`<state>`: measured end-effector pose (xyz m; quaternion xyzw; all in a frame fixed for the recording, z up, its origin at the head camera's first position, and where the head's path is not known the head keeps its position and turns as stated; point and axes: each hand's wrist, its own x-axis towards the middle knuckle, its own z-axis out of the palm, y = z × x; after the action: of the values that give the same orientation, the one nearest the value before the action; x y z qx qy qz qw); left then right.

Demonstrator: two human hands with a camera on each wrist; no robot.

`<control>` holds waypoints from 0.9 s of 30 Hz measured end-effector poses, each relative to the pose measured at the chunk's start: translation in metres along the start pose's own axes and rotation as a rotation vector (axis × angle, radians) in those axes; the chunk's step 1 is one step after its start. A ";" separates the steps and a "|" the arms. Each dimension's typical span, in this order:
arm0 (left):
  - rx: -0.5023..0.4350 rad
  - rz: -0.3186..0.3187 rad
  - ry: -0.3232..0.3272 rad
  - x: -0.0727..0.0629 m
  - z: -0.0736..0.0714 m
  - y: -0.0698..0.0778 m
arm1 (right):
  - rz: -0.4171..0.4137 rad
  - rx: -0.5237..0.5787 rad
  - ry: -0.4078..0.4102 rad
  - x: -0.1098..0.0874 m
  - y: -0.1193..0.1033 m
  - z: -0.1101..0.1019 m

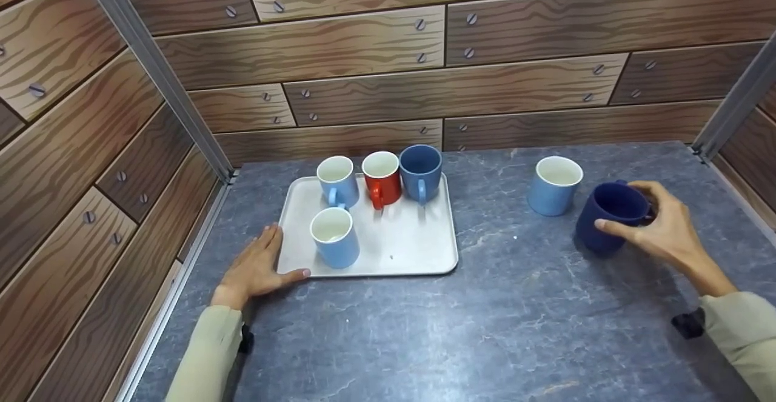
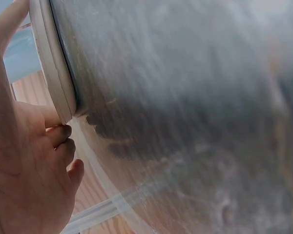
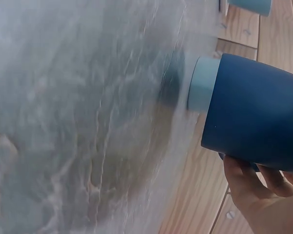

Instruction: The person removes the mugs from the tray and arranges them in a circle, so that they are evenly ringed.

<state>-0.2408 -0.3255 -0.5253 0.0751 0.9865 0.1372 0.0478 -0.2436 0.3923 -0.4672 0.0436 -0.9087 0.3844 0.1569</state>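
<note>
In the head view, my right hand (image 1: 667,226) grips a dark blue mug (image 1: 597,232), thumb on its near side and fingers round the far side. The right wrist view has this mug (image 3: 259,112) with its base a little off the tabletop. A light blue mug (image 1: 550,190) stands just left of it. My left hand (image 1: 251,268) rests at the near left corner of a white tray (image 1: 406,253), thumb on the front edge, fingers along the left side. On the tray are light blue mugs (image 1: 342,250), a red mug (image 1: 388,187) and a medium blue mug (image 1: 421,180).
The grey marbled tabletop (image 1: 424,341) spreads in front of the tray and between the two groups of mugs. Wood-patterned panels (image 1: 364,56) rise behind it and on both sides, with metal corner posts (image 1: 154,68).
</note>
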 end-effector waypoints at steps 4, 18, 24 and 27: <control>0.008 0.006 0.007 0.000 0.000 0.000 | 0.029 -0.035 -0.003 0.011 0.005 0.001; 0.014 0.024 0.025 0.001 -0.002 0.000 | 0.096 -0.074 0.009 0.050 0.021 0.012; 0.006 0.017 0.022 0.001 -0.002 0.000 | 0.103 -0.075 0.011 0.057 0.026 0.019; 0.003 0.016 0.020 0.000 -0.001 0.000 | 0.106 -0.076 0.012 0.057 0.028 0.021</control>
<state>-0.2413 -0.3257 -0.5238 0.0817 0.9865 0.1369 0.0367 -0.3087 0.3996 -0.4814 -0.0128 -0.9227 0.3576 0.1435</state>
